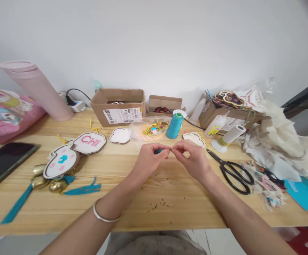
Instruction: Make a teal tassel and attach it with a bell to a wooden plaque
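My left hand (152,156) is closed, with a small teal piece (158,151) showing between thumb and fingers; most of it is hidden. My right hand (190,158) pinches at the left fingertips, and what it holds is too small to make out. Both hands are raised over the middle of the wooden table. Behind them stands a spool of teal thread (174,126), beside a clear plastic bag (139,131) with yellow cords. A white cloud-shaped piece (194,139) lies just beyond my right hand. Black-handled scissors (233,171) rest to its right.
Decorated plaques (89,142), brass bells (57,185) and teal tassels (83,189) lie at left, near a phone (6,161). Cardboard boxes (118,113) line the wall. Glue bottles (215,125), fabric scraps (272,187) and crumpled white material (284,136) occupy the right.
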A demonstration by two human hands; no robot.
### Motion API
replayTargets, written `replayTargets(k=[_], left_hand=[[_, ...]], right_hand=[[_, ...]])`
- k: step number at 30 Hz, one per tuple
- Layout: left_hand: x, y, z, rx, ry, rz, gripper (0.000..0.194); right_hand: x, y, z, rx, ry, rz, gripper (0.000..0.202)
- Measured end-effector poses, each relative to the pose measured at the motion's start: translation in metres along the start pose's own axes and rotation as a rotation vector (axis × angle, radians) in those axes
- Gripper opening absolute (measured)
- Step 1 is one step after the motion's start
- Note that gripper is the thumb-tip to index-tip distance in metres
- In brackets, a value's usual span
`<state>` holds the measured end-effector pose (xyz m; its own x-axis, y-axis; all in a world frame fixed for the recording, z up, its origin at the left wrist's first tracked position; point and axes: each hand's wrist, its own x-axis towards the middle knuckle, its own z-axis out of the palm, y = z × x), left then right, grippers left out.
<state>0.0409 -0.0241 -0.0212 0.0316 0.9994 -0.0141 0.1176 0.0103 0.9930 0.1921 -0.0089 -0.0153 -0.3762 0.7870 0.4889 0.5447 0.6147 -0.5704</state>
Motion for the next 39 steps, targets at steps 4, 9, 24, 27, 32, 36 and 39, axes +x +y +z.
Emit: replayTargets(k=[4, 9, 24, 27, 32, 36, 39], left_hand=[[-0.001, 0.002, -0.001, 0.003, -0.053, 0.023, 0.02], [0.0, 0.0, 0.0, 0.047, -0.057, 0.081, 0.019], [-0.002, 0.006, -0.001, -0.087, -0.092, -0.05, 0.02], [-0.002, 0.004, 0.001, -0.066, -0.062, -0.017, 0.02], [-0.001, 0.002, 0.003, -0.127, -0.04, -0.056, 0.018], [-0.003, 0.008, 0.0, -0.192, -0.095, -0.111, 0.021], [-0.004, 0.011, -0.004, -0.123, -0.168, -0.093, 0.025]], right_hand=[[0.0, 0.001, 0.0, 0.025, -0.01, 0.043, 0.009], [0.0, -0.002, -0.003, -0.039, -0.04, -0.049, 0.012], [0.0, -0.002, -0.002, 0.03, -0.003, 0.013, 0.011], [0.0, -0.005, -0.003, 0.0, -0.04, -0.011, 0.012], [-0.001, -0.006, -0.001, 0.005, -0.017, -0.01, 0.01], [-0.002, -0.003, 0.0, 0.032, 0.012, 0.014, 0.008], [-0.001, -0.002, -0.002, 0.007, 0.02, -0.004, 0.008]])
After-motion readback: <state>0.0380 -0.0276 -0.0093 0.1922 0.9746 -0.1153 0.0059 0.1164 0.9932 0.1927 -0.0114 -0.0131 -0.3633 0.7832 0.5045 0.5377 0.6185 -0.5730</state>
